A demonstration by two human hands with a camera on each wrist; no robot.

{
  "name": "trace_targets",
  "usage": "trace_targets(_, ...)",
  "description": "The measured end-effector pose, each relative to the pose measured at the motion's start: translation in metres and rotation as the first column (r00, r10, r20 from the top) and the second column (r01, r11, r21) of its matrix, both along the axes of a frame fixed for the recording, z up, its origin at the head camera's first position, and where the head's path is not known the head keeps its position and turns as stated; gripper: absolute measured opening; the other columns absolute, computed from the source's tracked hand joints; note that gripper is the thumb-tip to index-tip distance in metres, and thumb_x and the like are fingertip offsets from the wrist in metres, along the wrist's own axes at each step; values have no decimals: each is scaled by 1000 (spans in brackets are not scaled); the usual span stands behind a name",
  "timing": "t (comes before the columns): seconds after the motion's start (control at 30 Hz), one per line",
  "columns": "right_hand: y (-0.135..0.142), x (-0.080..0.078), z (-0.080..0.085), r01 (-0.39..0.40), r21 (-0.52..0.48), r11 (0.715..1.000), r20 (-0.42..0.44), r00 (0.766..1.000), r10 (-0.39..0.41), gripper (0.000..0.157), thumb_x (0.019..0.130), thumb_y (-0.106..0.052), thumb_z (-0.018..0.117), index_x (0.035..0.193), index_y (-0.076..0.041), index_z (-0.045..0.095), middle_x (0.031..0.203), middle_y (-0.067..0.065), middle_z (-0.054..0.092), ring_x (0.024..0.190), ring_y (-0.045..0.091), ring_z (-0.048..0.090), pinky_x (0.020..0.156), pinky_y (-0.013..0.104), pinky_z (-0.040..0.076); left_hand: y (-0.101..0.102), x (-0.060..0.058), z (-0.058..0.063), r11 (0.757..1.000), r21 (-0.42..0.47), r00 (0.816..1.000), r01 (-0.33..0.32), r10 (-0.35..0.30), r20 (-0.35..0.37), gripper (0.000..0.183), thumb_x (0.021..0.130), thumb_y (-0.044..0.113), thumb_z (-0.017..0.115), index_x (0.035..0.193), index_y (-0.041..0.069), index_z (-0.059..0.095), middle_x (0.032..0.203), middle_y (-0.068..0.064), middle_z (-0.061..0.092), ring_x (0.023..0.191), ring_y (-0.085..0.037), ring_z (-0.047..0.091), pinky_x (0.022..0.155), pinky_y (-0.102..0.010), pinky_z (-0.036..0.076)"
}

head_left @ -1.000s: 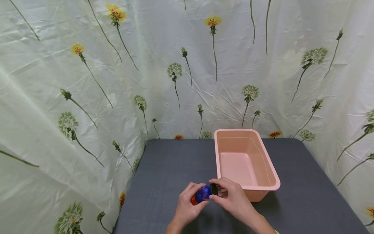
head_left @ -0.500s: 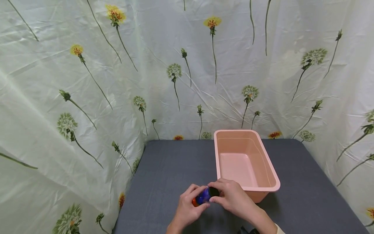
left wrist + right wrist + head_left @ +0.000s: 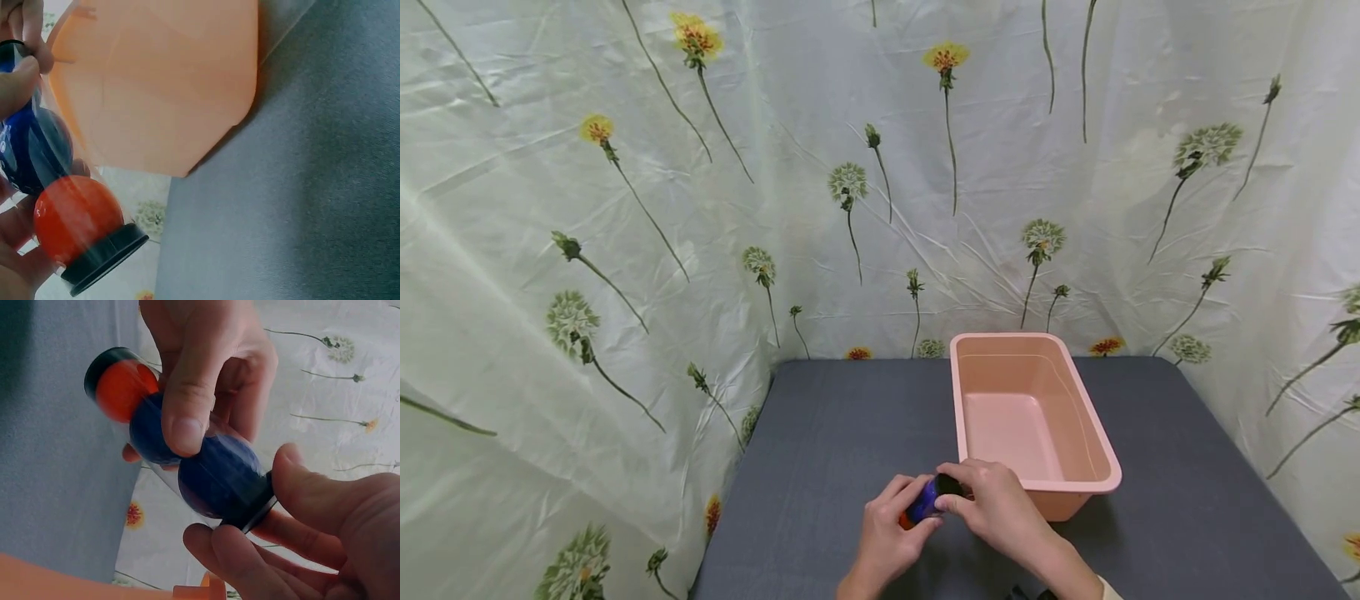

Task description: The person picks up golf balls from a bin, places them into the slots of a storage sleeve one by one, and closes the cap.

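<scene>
A clear tube (image 3: 164,482) with black end caps holds one orange ball (image 3: 127,391) and two blue balls (image 3: 219,475). Thumb and fingers of my left hand (image 3: 883,532) grip its middle, tilted in front of me above the table. At the other end, my right hand (image 3: 1006,510) pinches the black cap (image 3: 253,509) between thumb and fingertips. That cap still sits against the tube end in the right wrist view. The far cap (image 3: 106,259), beside the orange ball, is free of both hands. Fingers hide part of the tube's middle.
A pink plastic bin (image 3: 957,400) stands on the dark grey table (image 3: 842,433), just beyond my right hand, with nothing inside. A white flowered curtain (image 3: 865,125) hangs behind and beside the table. Something black (image 3: 1033,593) shows below my right forearm at the bottom edge.
My right fingers have shifted their hold slightly around the black cap. The tube stays in nearly the same place in my left hand. Something black has come into view under my right forearm.
</scene>
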State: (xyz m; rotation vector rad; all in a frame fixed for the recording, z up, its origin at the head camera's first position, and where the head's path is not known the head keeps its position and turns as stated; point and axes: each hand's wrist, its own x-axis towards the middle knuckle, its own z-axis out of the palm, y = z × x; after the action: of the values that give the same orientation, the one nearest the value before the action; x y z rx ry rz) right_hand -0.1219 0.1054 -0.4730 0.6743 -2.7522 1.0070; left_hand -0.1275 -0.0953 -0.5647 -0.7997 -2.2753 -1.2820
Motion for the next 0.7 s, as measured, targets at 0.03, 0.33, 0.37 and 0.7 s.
trace_targets(0.03, -1, 0, 0, 19, 4, 1000, 2, 1000, -19, 38, 81, -26, 84, 114, -9, 76, 86, -9, 65, 65, 1, 48, 56, 20, 45, 1, 0, 0, 1000, -2, 1000, -9, 9, -10, 52, 81, 25, 87, 130, 24, 66, 106, 8, 61, 83, -6, 61, 70, -18, 54)
trace_targets(0.33, -7, -5, -2, 122, -14, 992, 7, 992, -122, 35, 81, -27, 85, 110, -9, 77, 83, -7, 65, 65, 2, 49, 56, 21, 44, 7, -6, 1, 995, -36, 987, -95, 90, -133, 57, 73, 19, 92, 125, 19, 69, 102, 6, 63, 77, -3, 61, 64, -14, 51)
trace_targets(0.37, -7, -6, -2, 137, -18, 990, 8, 991, -137, 34, 81, -27, 85, 109, -9, 78, 83, -7, 66, 65, 2, 50, 56, 22, 45, 8, -6, 1, 993, -48, 985, -103, 95, -144, 57, 73, 19, 92, 125, 18, 69, 103, 7, 63, 77, -3, 61, 64, -14, 52)
trace_targets(0.7, -10, -10, 9, 184, -144, 972, 14, 983, -184, 36, 83, -37, 82, 111, -15, 78, 90, -7, 70, 69, 2, 58, 62, 23, 52, 10, -19, 10, 995, 69, 983, -74, 85, -162, 61, 69, 11, 93, 124, 17, 68, 107, 4, 64, 87, -10, 66, 73, -22, 56)
